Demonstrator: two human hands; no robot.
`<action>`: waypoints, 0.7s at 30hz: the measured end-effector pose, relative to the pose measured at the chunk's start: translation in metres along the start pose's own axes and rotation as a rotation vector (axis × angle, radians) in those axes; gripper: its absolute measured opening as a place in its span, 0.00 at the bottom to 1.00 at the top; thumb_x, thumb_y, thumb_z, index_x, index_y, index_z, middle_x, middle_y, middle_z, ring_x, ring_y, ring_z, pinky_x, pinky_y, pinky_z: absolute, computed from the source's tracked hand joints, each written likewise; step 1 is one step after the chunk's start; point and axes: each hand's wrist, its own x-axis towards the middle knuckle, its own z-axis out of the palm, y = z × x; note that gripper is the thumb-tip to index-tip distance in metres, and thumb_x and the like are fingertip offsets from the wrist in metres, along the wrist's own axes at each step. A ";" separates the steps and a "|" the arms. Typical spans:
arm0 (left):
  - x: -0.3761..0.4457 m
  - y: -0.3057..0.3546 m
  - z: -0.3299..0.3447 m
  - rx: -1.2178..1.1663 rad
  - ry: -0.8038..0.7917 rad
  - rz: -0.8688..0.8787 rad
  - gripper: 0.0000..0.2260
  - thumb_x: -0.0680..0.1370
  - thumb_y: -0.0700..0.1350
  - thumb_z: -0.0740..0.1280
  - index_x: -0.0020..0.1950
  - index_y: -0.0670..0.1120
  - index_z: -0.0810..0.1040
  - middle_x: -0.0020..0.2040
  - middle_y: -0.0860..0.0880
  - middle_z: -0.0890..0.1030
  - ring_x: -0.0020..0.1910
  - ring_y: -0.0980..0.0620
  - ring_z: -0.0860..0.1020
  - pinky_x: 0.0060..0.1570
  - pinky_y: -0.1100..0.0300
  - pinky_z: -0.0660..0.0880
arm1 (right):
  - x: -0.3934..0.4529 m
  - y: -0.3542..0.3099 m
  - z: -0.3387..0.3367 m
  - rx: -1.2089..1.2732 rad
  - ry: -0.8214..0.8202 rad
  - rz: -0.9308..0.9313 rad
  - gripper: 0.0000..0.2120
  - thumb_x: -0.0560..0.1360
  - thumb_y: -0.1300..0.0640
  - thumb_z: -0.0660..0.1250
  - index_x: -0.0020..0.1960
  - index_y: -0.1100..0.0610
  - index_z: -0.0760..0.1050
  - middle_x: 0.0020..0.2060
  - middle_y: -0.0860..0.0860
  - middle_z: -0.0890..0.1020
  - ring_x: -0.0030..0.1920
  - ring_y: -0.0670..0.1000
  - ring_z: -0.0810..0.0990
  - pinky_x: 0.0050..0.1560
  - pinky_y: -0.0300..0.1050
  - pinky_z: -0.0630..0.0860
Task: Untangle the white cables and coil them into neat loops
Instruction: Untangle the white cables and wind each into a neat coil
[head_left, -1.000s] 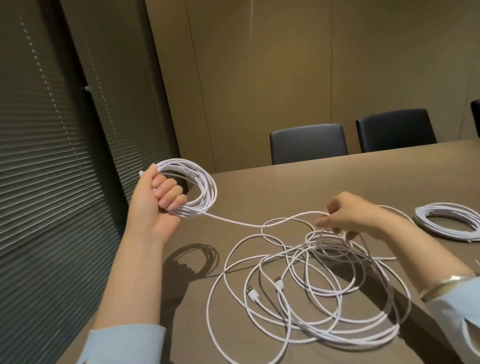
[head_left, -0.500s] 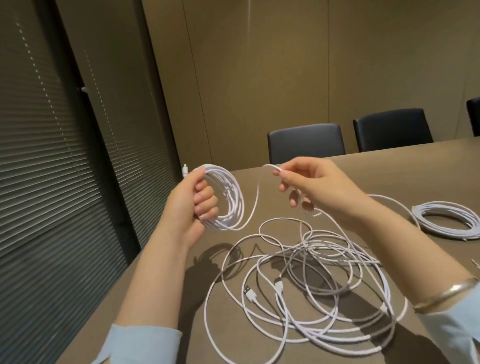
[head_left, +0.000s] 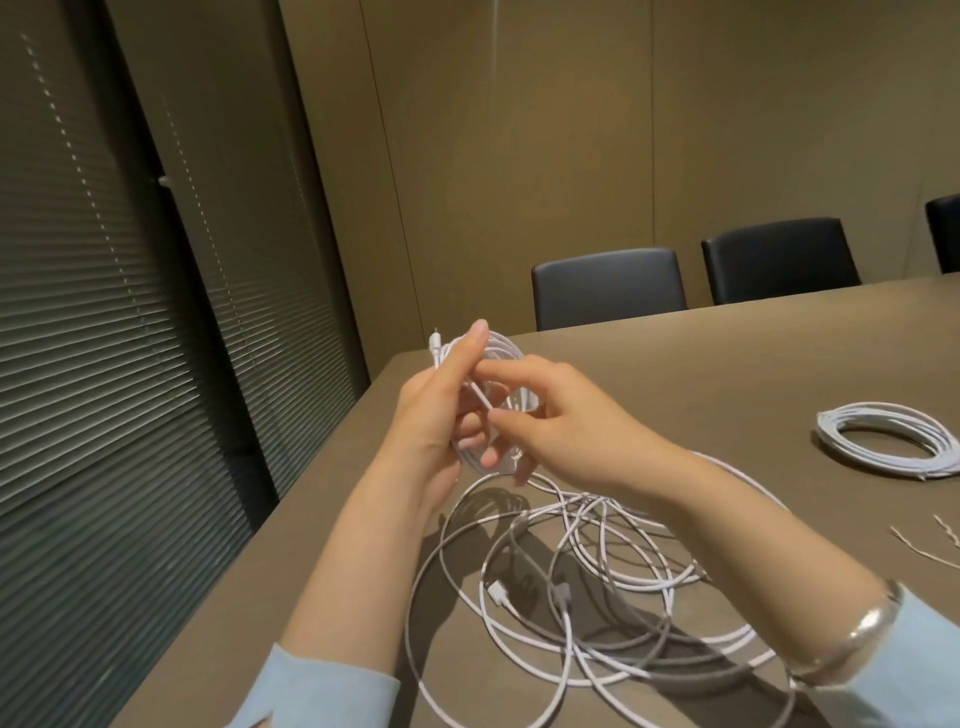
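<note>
My left hand (head_left: 434, 410) grips a partly wound coil of white cable (head_left: 506, 353) above the table's left corner, a plug end sticking up past my fingers. My right hand (head_left: 558, 415) pinches a strand of the same cable against the coil, right beside the left hand. From there the cable drops into a loose tangle of white cables (head_left: 582, 587) spread on the brown table (head_left: 727, 358) under my forearms, with two plug ends lying in it. A finished white coil (head_left: 888, 439) lies flat at the right.
Dark chairs (head_left: 608, 286) stand along the table's far edge. Slatted blinds (head_left: 104, 312) cover the wall on the left, close to the table's corner. Two thin wire ties (head_left: 930, 540) lie near the right edge.
My right hand brought a strand from over the tangle across to the left hand's coil, and both hands now meet. The left hand moved right and slightly down with the coil.
</note>
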 end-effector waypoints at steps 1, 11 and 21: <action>0.000 0.001 -0.001 -0.018 0.009 -0.009 0.16 0.74 0.56 0.70 0.35 0.46 0.74 0.25 0.49 0.70 0.17 0.56 0.63 0.19 0.67 0.61 | 0.000 0.001 0.002 0.034 -0.008 0.000 0.17 0.78 0.67 0.62 0.55 0.45 0.75 0.39 0.44 0.78 0.37 0.53 0.85 0.32 0.44 0.80; 0.007 0.011 -0.020 -0.281 0.045 0.016 0.20 0.81 0.48 0.62 0.29 0.50 0.64 0.26 0.53 0.61 0.22 0.57 0.60 0.21 0.66 0.59 | -0.001 0.014 -0.002 -0.433 0.050 0.184 0.16 0.67 0.49 0.77 0.47 0.50 0.72 0.43 0.45 0.81 0.45 0.48 0.79 0.48 0.48 0.78; 0.008 0.023 -0.053 -0.618 -0.011 0.040 0.20 0.82 0.50 0.59 0.30 0.51 0.61 0.22 0.55 0.60 0.21 0.58 0.61 0.26 0.66 0.64 | 0.001 0.049 -0.020 -0.852 -0.103 0.399 0.17 0.75 0.45 0.68 0.62 0.46 0.74 0.57 0.45 0.79 0.59 0.51 0.76 0.59 0.48 0.65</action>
